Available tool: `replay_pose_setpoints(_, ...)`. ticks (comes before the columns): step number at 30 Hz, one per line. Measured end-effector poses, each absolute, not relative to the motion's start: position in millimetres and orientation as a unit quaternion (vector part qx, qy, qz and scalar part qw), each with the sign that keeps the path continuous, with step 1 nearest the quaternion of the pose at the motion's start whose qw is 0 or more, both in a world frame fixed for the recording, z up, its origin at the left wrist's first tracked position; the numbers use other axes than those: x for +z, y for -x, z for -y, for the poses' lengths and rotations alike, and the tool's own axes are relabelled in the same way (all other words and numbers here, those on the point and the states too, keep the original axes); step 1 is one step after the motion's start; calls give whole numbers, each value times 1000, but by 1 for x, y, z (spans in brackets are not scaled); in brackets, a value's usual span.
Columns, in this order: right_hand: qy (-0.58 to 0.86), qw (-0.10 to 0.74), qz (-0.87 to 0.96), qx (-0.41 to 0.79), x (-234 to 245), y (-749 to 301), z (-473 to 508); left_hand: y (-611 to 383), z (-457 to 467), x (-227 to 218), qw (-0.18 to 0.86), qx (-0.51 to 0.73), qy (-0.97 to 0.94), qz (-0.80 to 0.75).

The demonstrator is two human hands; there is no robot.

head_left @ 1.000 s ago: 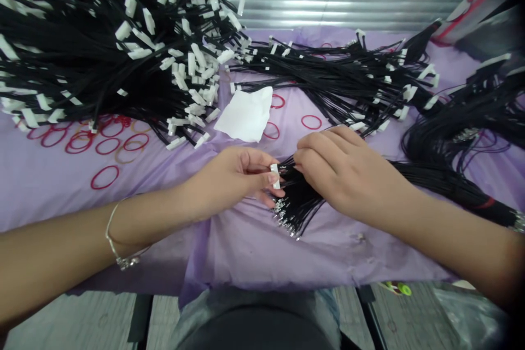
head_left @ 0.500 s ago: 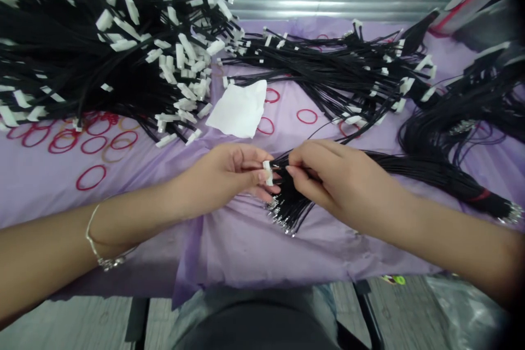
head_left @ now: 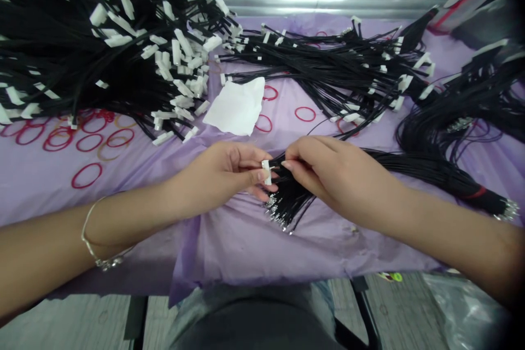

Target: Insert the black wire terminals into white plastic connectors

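Observation:
My left hand (head_left: pixel 227 175) pinches a small white plastic connector (head_left: pixel 266 171) between thumb and fingers. My right hand (head_left: pixel 332 172) is closed in a pinch on a thin black wire (head_left: pixel 279 165) whose end meets that connector. Both hands hover over a bundle of black wires with metal terminals (head_left: pixel 287 205) that fans out on the purple cloth (head_left: pixel 246 240). The bundle runs off to the right, bound by a red band (head_left: pixel 476 193).
A big heap of black wires with white connectors (head_left: pixel 102 38) fills the far left, a flatter pile (head_left: pixel 328 65) lies behind the hands, and coiled wires (head_left: pixel 459 109) are at the right. A white paper square (head_left: pixel 235 106) and red rubber bands (head_left: pixel 88 175) lie on the cloth.
Both hands have shifted slightly left and up in the picture, staying together at the connector. My right fingers have tightened on the wire at the connector.

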State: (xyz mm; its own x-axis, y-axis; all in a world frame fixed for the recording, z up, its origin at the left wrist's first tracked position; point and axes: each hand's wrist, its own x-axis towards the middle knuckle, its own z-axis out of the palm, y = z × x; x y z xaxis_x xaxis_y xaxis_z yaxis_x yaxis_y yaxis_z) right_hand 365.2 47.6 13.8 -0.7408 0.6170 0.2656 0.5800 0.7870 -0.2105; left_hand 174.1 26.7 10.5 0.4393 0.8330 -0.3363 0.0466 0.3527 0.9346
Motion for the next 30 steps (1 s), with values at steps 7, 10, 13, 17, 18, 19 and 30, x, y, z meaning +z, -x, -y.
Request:
replay_pose_setpoints(7,276,199,940,27,4,-361,-46,-174,-27,10,696,279,-484,-450)
replay_pose_setpoints(10,280,202,939,14,2,-360,-46,-175,-27,9,700,283,-476,-451)
replay_pose_setpoints(13,273,213,938,-5,10,-363,-47,-174,-27,8,705,285,-461,-457)
replay_pose_setpoints(17,255,231,938,-45,21,-371,-49,-171,-27,7,719,290,-444,-450)
replay_pose_setpoints(18,253,222,941,-47,22,-372,-49,-171,-27,7,720,293,-442,-448)
replay_pose_setpoints(19,251,209,944,-45,22,-373,-49,-171,-27,7,719,296,-442,-448)
replay_pose_setpoints(30,312,215,911,163,11,-364,-46,-173,-27,9,705,293,-462,-452)
